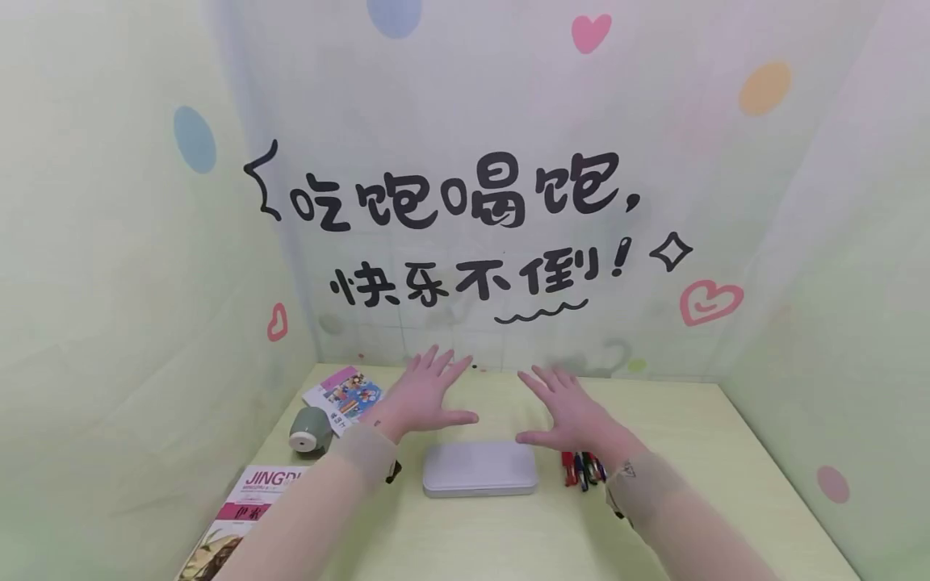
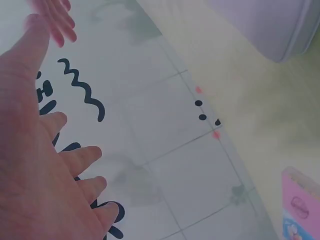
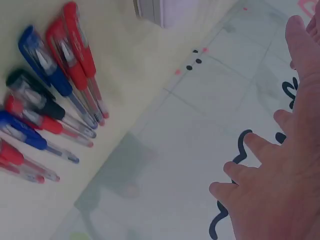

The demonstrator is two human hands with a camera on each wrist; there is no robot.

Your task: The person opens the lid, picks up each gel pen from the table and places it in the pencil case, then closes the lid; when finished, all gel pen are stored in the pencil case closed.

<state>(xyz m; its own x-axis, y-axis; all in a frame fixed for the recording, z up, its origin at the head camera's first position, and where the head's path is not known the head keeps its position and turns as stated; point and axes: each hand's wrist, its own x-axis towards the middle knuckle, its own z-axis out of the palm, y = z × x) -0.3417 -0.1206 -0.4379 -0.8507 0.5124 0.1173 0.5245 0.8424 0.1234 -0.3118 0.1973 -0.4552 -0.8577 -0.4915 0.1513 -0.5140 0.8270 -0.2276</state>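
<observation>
My left hand (image 1: 427,401) is raised over the table, fingers spread, holding nothing. To its right my right hand (image 1: 572,413) is held up the same way, also with nothing in it. Below and between them lies a closed pale lavender case (image 1: 479,470), shaped like a pencil case; neither hand clearly touches it. Several capped pens (image 1: 581,471) in red, blue and black lie right of the case, partly hidden by my right forearm. The right wrist view shows these pens (image 3: 57,80) side by side, caps pointing the same way.
At the left are a colourful booklet (image 1: 352,397), a grey-green rounded object (image 1: 311,428) with a white holed end, and a magazine (image 1: 247,508) partly behind my left sleeve. A printed curtain (image 1: 465,105) encloses the table (image 1: 676,436) at the back and sides.
</observation>
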